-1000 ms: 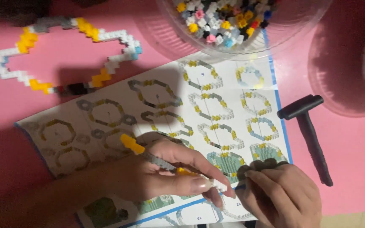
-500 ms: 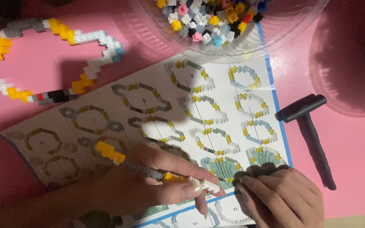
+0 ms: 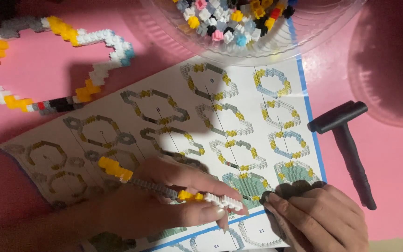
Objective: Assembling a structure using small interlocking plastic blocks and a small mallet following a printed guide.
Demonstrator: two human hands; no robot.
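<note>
Near the table's far left edge lies a brick loop [image 3: 57,60]. On the instruction sheet [image 3: 164,116], near its front edge, the left hand [image 3: 164,205] pinches a narrow brick strip [image 3: 164,186] of yellow, grey and white. The right hand [image 3: 318,219] is curled on dark bricks [image 3: 295,189]. A black hammer [image 3: 346,144] lies to the right.

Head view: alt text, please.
Left hand pinches a slim strip of yellow, grey and white mini blocks over a printed instruction sheet on a pink table; right hand presses dark blocks beside it.
</note>
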